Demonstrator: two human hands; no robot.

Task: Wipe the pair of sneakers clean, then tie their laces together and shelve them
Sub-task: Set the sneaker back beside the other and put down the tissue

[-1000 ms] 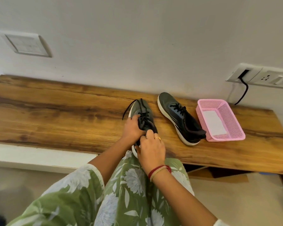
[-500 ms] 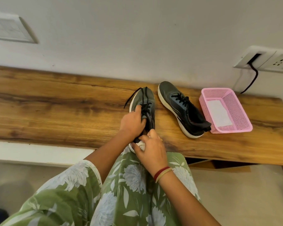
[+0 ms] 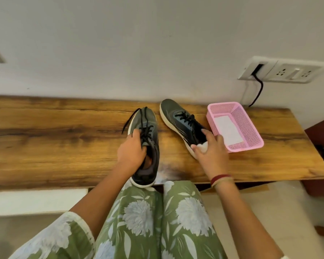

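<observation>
Two dark grey sneakers with white soles and black laces sit on the wooden tabletop (image 3: pixel 64 139), both toes pointing roughly to twelve o'clock. The held sneaker (image 3: pixel 148 171) lies at the centre, its heel right at the near edge of the wood above the person's green floral garment (image 3: pixel 157 221); I cannot tell whether its sole rests flat. The left hand (image 3: pixel 131 152) grips it at the throat, fingers (image 3: pixel 134 134) curled over the tongue and lacing from the nine o'clock side, the dark opening showing just below the hand. Its loose laces (image 3: pixel 141 116) run up over the toe, one end trailing off toward ten o'clock onto the wood. The second sneaker (image 3: pixel 178 122) lies at two o'clock from the first, apart from it and angled with its toe toward eleven, its laces criss-crossed and a pale stripe along its side. The right hand (image 3: pixel 212 152), with red and tan bands at the wrist, covers that sneaker's heel end and pinches a small white wad (image 3: pixel 203 146) between thumb and fingers, the wad against the shoe's rear. Just beside the hand at three o'clock stands a pink mesh basket (image 3: pixel 223 105) holding a flat white sheet (image 3: pixel 228 128). On the wall at one o'clock a white socket plate (image 3: pixel 288 72) has a black cable (image 3: pixel 259 90) hanging from it.
</observation>
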